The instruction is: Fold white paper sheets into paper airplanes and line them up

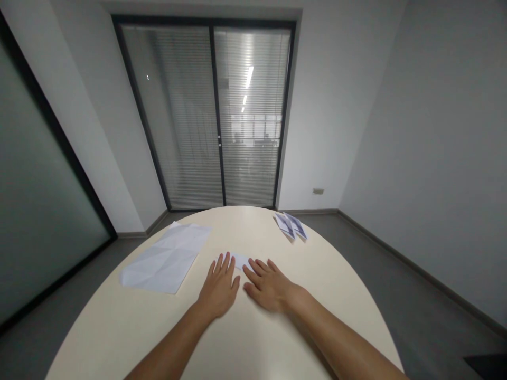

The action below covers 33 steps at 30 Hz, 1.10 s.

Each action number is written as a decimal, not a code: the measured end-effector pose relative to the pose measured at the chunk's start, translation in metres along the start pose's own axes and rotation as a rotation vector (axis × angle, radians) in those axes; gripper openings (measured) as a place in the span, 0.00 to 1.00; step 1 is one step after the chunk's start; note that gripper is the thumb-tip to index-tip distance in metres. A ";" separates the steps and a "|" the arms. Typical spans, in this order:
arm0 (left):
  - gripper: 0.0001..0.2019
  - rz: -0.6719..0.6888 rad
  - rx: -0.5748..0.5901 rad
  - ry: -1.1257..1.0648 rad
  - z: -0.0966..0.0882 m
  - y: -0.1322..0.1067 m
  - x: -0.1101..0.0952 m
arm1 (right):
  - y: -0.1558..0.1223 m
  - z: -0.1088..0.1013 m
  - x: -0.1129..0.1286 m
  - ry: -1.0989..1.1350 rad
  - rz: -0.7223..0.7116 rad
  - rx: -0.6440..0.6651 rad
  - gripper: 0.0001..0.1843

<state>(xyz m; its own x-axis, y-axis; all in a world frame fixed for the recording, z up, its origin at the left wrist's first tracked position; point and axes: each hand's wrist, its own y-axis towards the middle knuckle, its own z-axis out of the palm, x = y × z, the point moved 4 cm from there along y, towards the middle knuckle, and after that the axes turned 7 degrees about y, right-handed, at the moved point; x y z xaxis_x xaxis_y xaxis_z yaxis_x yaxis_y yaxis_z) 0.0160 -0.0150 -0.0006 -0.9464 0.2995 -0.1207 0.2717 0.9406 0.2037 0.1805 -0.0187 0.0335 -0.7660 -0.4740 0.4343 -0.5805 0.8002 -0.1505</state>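
A small white piece of paper (240,261) lies on the round cream table (253,338), partly covered by my fingers. My left hand (219,287) rests palm down at its left end, fingers stretched out and a little apart. At its right end my right hand (266,285) lies palm down too, with the fingers extended over the paper's edge. The thumbs point toward each other with a narrow gap between the hands. How much of the paper sits beneath the fingers is hidden.
A large creased white sheet (168,258) lies on the table's left side. Two folded cards with dark printing (291,226) stand near the far right edge. Beyond the table is a glass door with blinds (249,132); walls and a grey floor surround it.
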 end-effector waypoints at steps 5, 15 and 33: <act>0.29 -0.034 -0.041 -0.005 -0.001 -0.001 0.001 | 0.004 -0.004 0.000 -0.120 0.051 -0.193 0.38; 0.27 -0.019 -0.052 -0.026 -0.004 -0.003 0.006 | 0.033 -0.011 -0.033 -0.158 0.194 -0.348 0.41; 0.28 -0.013 -0.012 -0.007 -0.004 0.005 0.010 | 0.096 -0.042 -0.093 -0.105 0.477 -0.424 0.45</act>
<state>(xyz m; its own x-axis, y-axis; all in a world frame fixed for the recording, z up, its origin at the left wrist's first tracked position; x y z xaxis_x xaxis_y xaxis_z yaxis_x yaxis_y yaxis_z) 0.0068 -0.0080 0.0031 -0.9487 0.2880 -0.1304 0.2568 0.9425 0.2139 0.2073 0.1171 0.0158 -0.9483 -0.0470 0.3140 -0.0268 0.9973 0.0684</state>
